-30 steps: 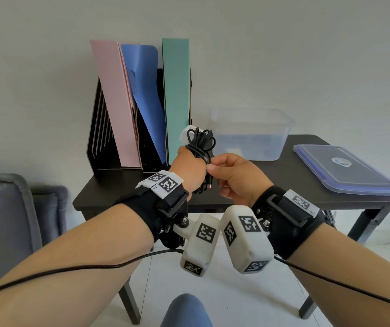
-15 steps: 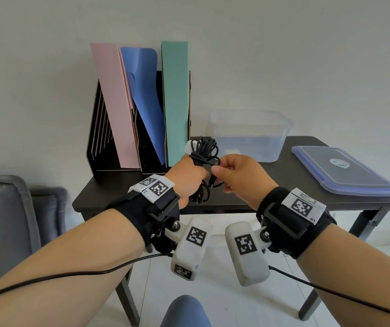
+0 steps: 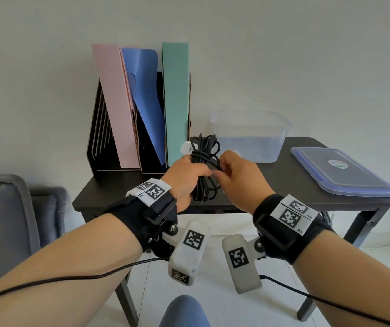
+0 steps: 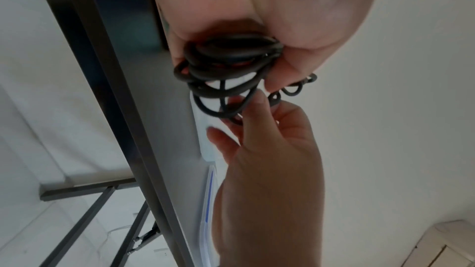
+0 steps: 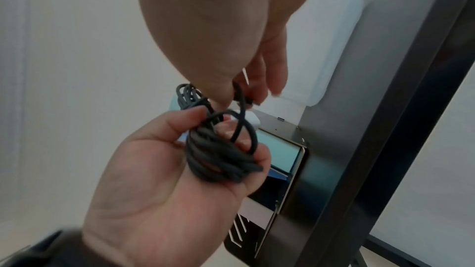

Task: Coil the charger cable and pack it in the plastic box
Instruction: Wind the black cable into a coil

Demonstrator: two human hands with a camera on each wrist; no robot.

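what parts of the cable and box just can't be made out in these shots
- Cable free end: pinched in the right hand; fingers cover its plug in every view.
- White charger: only a corner shows in the head view, behind the coil.
- Plastic box floor: head view only, hazy walls; contents unclear.
- Lid sticker: too small to read.

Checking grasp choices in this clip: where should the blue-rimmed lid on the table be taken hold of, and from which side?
Probably the lid is best taken at its near right rim, approached from the table's front edge. It lies flat and thin, its corner reaching that edge, so fingers can slip under the lip there. The plastic box crowds the far left side.
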